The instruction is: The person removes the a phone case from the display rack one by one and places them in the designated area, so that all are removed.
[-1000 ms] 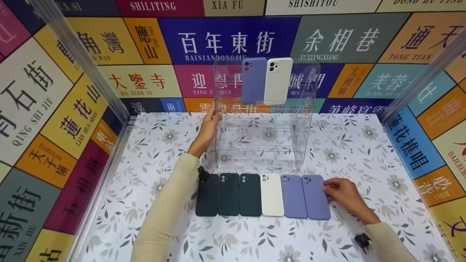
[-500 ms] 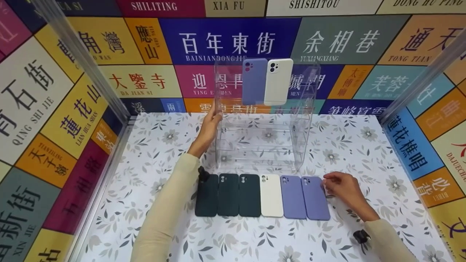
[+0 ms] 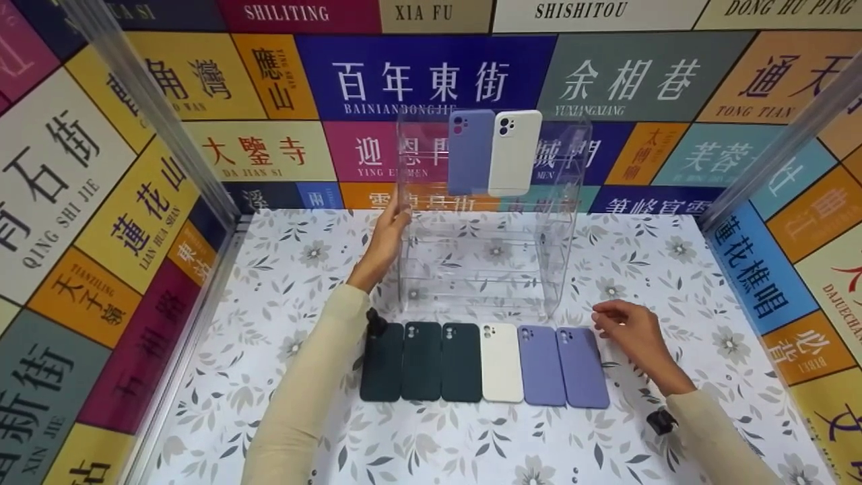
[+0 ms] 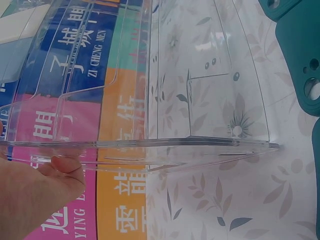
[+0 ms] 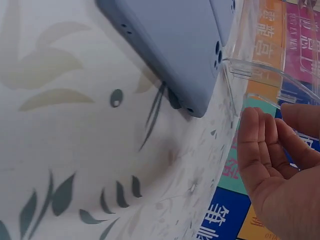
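My left hand point(image 3: 382, 237) grips the left side panel of a clear acrylic display stand point(image 3: 403, 276); in the left wrist view the thumb point(image 4: 67, 167) lies against the panel's edge. On the stand's top tier lean a lavender phone case point(image 3: 469, 158) and a white phone case point(image 3: 515, 158). My right hand point(image 3: 632, 337) is held above the table, fingers loosely bent and holding nothing, near the top right corner of the rightmost lavender case point(image 3: 584, 370). In the right wrist view the fingers point(image 5: 250, 140) are apart from the lavender case point(image 5: 175, 45).
A row on the table point(image 3: 269, 377) has several dark green cases point(image 3: 423, 364), a white case point(image 3: 502, 364) and another lavender case point(image 3: 542, 367), just in front of the stand. Sign-covered walls point(image 3: 431, 71) stand behind and at both sides.
My right hand has come off the edge of the rightmost lavender case and moved slightly up and away from it. My left hand stays on the stand.
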A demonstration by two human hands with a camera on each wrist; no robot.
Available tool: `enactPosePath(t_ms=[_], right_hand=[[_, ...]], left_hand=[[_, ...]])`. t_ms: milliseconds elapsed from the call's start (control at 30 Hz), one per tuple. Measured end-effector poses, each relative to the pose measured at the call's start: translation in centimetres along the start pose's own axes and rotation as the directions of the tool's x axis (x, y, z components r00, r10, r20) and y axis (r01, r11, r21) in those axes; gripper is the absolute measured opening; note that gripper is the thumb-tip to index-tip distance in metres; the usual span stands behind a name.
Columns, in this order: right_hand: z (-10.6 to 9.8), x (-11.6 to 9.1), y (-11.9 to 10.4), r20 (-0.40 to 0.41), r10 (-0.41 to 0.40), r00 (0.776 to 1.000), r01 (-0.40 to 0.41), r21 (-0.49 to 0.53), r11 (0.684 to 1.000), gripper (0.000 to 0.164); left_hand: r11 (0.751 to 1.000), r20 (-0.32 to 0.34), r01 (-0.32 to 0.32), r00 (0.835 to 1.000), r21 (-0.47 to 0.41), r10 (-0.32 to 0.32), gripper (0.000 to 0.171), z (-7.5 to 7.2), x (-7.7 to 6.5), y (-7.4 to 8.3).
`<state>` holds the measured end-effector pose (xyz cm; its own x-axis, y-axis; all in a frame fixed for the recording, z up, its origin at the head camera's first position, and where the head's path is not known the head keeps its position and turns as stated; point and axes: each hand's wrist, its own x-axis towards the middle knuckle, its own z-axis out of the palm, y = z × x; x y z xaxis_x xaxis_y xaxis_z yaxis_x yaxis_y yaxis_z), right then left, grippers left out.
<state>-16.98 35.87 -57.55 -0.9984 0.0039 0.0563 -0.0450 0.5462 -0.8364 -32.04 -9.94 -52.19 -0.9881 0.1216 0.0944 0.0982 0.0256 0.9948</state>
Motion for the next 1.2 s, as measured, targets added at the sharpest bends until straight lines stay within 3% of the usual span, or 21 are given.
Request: enactPosePath(t_ms=[300,700,1200], right_hand=[[-0.1,1.6,-1.9,-0.041,-0.118,0.992,0.118,-0.020,0.993,0.021],[-0.7,4.1,-4.5,-0.108,-0.148,0.983,0.150,0.018,0.988,0.023],[-0.2,6.2,-7.6,-0.079,-0.217,0.973,0.218,0.015,0.976,0.026]], left_hand=[[1.000,0.003,-0.007,1.000,0.006,0.007,0.070,0.0,-0.2,0.2],[1.000,0.016,-0.022,1.000,-0.017,0.022,0.069,0.0,-0.1,0.0],[1.000,0.010,-0.015,1.000,-0.024,0.015,0.070,0.0,0.0,-0.2]])
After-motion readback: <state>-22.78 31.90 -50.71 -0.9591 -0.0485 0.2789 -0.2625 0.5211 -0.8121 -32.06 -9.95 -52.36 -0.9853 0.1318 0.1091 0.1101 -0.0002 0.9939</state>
